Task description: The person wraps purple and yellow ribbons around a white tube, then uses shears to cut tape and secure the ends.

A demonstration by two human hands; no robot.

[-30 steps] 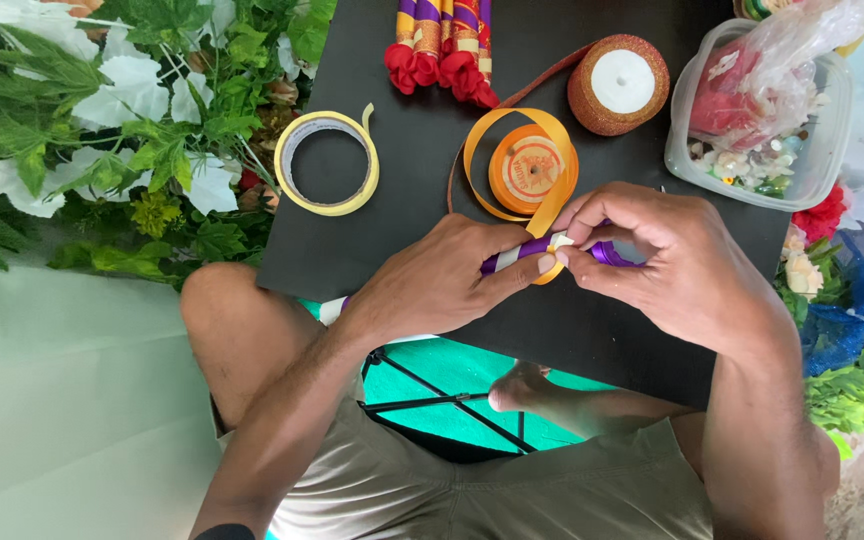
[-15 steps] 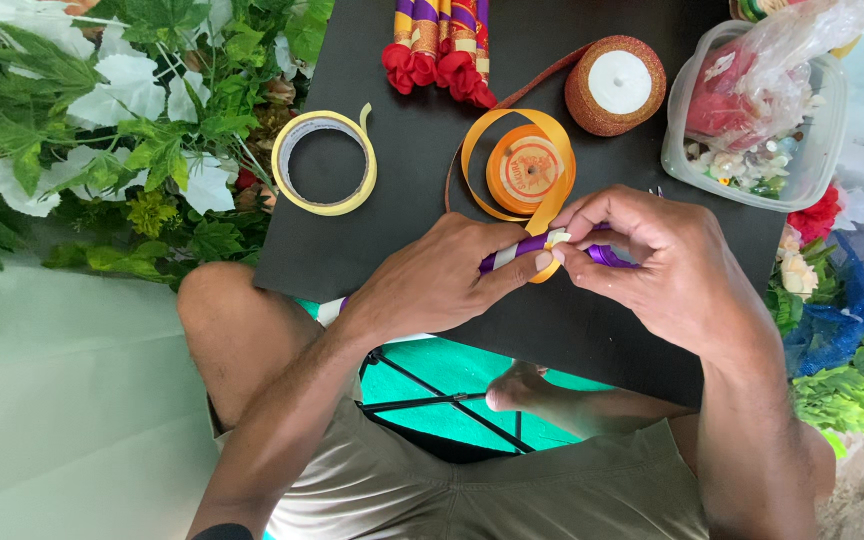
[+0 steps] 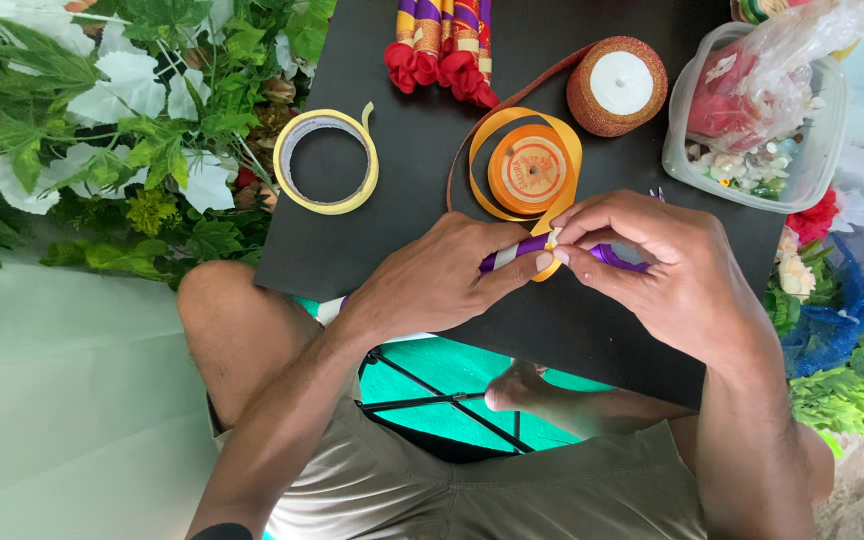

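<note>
On the person's lap lies a big black board (image 3: pixel 382 230), and it carries almost everything. Its far edge runs out of the top of the picture, and its near edge sits over the knees. Leafy green plants with white flowers (image 3: pixel 82 130) press against the left edge. A clear plastic tub (image 3: pixel 812 150) full of small bits sits at the far right corner, with a crinkly bag (image 3: pixel 802 50) on top. More green and blue stuff (image 3: pixel 852 330) crowds the right edge. The biggest bare patch of board is at the near left corner, below the ring of yellow tape (image 3: pixel 327 160).

Near the far edge lie some rolled sticks in red, purple and yellow (image 3: pixel 442 45). A glittery orange spool (image 3: pixel 617 87) sits just beside the tub. An orange ribbon roll (image 3: pixel 530 172) sits in the middle, and its loose end curls down to the hands.

The left hand (image 3: pixel 432 285) is closed around a purple and white stick (image 3: pixel 517 250) near the near edge. The right hand (image 3: pixel 667 270) pinches the ribbon onto the stick with its fingertips (image 3: pixel 564 238). The two hands almost touch.

Below the board are tan shorts (image 3: pixel 472 490) and a green mat (image 3: pixel 422 380).
</note>
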